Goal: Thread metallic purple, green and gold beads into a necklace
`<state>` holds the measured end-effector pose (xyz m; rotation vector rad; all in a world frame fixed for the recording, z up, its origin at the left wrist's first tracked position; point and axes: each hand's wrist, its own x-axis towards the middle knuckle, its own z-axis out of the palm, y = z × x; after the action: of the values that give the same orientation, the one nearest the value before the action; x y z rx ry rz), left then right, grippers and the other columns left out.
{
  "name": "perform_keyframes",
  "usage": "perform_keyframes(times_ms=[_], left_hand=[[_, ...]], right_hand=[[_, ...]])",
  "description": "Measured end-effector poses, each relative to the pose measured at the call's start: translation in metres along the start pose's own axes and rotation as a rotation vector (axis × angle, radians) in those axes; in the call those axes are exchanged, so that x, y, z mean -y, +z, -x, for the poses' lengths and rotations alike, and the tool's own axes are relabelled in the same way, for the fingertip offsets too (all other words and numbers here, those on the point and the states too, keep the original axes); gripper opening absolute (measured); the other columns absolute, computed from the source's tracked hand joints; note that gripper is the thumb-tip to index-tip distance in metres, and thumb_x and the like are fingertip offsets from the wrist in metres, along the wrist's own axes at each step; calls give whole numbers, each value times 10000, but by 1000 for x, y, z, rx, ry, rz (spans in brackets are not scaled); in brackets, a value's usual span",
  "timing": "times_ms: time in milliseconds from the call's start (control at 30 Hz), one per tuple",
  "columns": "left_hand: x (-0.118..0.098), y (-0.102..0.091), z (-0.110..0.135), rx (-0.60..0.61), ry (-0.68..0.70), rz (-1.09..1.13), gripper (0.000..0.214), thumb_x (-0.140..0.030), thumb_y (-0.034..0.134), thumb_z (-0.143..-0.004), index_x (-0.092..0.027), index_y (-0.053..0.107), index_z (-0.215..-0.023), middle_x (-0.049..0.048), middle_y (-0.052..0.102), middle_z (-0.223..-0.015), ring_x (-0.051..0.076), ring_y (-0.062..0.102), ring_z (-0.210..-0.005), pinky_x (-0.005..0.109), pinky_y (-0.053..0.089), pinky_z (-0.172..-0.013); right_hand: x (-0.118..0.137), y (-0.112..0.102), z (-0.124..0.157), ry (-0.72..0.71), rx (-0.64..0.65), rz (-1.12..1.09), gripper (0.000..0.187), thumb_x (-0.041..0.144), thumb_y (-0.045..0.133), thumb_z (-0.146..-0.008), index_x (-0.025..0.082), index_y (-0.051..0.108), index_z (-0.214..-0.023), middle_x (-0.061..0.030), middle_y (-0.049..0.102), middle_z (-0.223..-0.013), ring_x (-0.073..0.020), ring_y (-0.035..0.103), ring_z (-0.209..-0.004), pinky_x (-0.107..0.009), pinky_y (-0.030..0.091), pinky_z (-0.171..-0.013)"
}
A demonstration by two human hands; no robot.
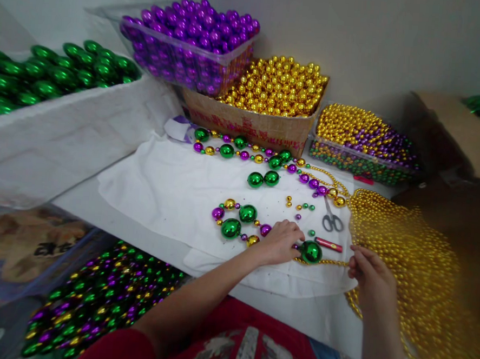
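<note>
My left hand (283,241) rests on the white cloth, its fingers curled over a strand of beads. Purple, gold and green beads (231,229) of this strand lie in a loop to its left. A large green bead (311,252) shows just right of its fingertips. A thin gold bead chain (332,262) runs from beside that bead to my right hand (371,266), which pinches it. Between the hands, slightly farther back, lie a red tube-shaped item (328,244) and grey-handled scissors (333,222). A small green bead (312,233) sits near the red item.
A finished-looking bead strand (226,150) stretches across the cloth (154,188). Behind stand a purple bead bin (231,57), a gold bead carton (247,120) and a mixed bead tub (347,148). Gold chains (406,260) heap at right; a white foam box (59,136) stands left.
</note>
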<state>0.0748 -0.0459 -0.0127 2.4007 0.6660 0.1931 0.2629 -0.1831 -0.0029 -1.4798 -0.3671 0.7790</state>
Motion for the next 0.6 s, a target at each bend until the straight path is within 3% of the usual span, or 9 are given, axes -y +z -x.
perform_keyframes(times_ms=[133,267,333,467,600], left_hand=[[10,-10,12,-63,-25,108,439,-312,657,-741,-207,559,-1156,73,561,-1160,251,470,-1107,388,387,-954],[26,-33,19,-227,-120,272,279,-193,506,-832,-190,575,-1102,54,596,-1149,180,522,-1073,311,391,-961],[28,-37,18,-208,-147,262,234,-180,447,-859,-181,604,-1032,47,625,-1086,171,546,-1018,300,408,-928],[15,-20,15,-38,-94,87,204,-203,463,-858,-182,615,-993,49,629,-1021,192,530,-997,320,411,-894],[-5,9,12,-44,-54,-177,147,-254,526,-836,-174,592,-940,73,577,-1004,224,479,-992,355,387,-869]], right_hand=[[1,0,-1,-1,-29,-6,316,327,782,-620,144,685,-858,1,574,-602,-80,489,-544,-154,375,-458],[1,0,-2,-2,-55,-9,332,324,794,-595,136,685,-846,5,572,-585,-75,484,-514,-153,376,-449],[-1,1,-3,-1,-62,-12,334,317,797,-586,135,684,-843,10,569,-575,-72,477,-497,-154,375,-443],[-3,3,-4,-2,-76,-20,326,310,797,-585,140,684,-838,15,573,-585,-68,477,-490,-155,379,-445],[-2,2,-3,-4,-96,-17,335,323,799,-579,139,686,-835,16,571,-580,-67,478,-489,-156,378,-444]])
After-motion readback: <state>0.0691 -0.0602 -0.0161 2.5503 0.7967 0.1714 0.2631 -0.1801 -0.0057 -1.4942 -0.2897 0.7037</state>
